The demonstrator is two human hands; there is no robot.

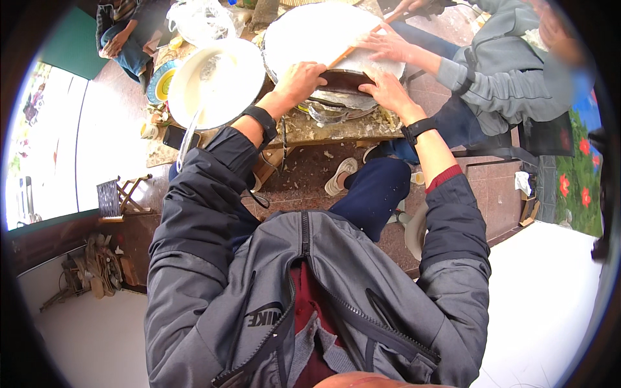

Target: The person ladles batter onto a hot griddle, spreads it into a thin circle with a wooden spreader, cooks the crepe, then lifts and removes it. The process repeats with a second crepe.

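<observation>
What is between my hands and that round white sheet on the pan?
Nothing visible. Your left hand and right hand already rest on the near edge of the white sheet. A co-worker's hand presses it farther back.

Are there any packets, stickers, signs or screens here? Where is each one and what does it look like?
Phone: a flat dark rectangle with its screen off, lying at the near left edge of the worktable, below the big white basin.
Plastic bag: clear and crumpled, at the far side of the table behind the basin.
I see no signs or stickers anywhere else.
</observation>
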